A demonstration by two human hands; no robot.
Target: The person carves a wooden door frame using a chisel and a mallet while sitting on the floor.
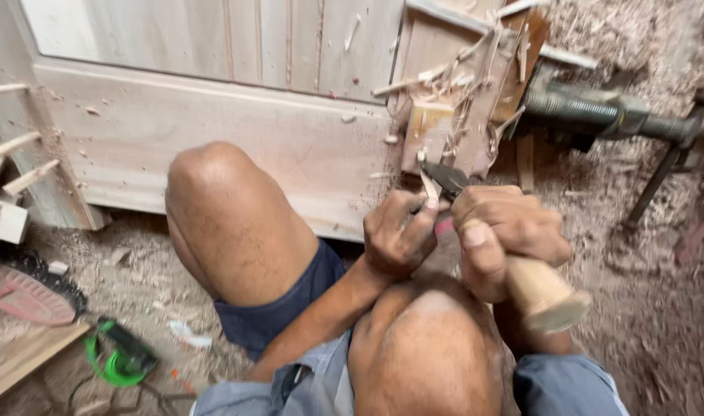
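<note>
Past your bent knees, keep your right hand (506, 231) wrapped firm around the pale wooden-handled chisel (521, 270) while your left hand (398, 235) pinches its dark blade steady at the unfinished pale wooden door panel (236, 131).

both hands (460, 231) gripping chisel (514, 266), wooden door (213, 131)

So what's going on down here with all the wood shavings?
A person crouches on a sawdust-covered floor, working a chisel into the corner of a pale wooden door panel. The right hand grips the chisel's wooden handle; the left hand steadies the blade. Shavings are piled at the cut.
</note>
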